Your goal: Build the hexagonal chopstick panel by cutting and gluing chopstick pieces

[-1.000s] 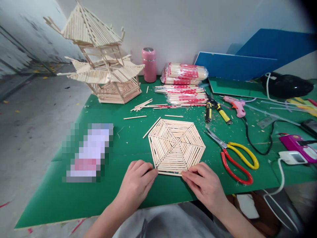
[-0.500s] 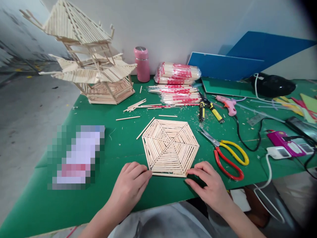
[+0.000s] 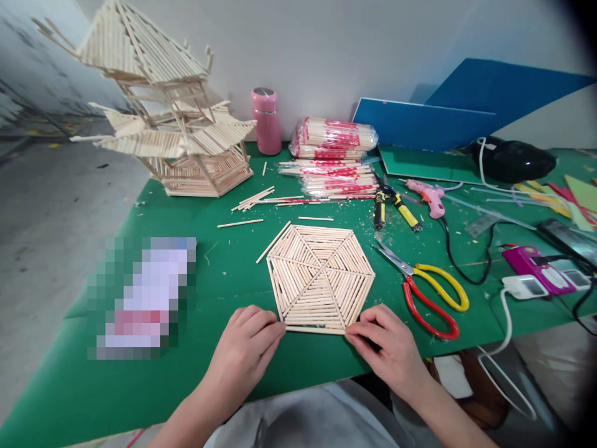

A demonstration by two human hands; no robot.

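Note:
A hexagonal panel of wooden sticks (image 3: 321, 274), with spokes meeting at its centre, lies flat on the green table. Along its near edge runs a single wooden stick (image 3: 314, 330). My left hand (image 3: 249, 342) pinches that stick's left end at the panel's near-left corner. At the other end, thumb and forefinger of my right hand (image 3: 385, 342) close on the stick beside the near-right corner. A loose stick (image 3: 273, 242) rests close to the panel's upper-left side. Scissors with red and yellow handles (image 3: 415, 274) lie to the right of the panel.
A stick-built pagoda model (image 3: 163, 124) stands back left, near a pink flask (image 3: 267, 121). Wrapped stick bundles (image 3: 333, 138), cutters (image 3: 396, 205) and a pink glue gun (image 3: 431, 198) lie behind. Cables and a purple power strip (image 3: 536, 269) are at right; a blurred-out item (image 3: 149, 292) is left.
My right hand's thumb and forefinger have closed together at the stick's right end, shifting slightly left. My left hand stays at the left end.

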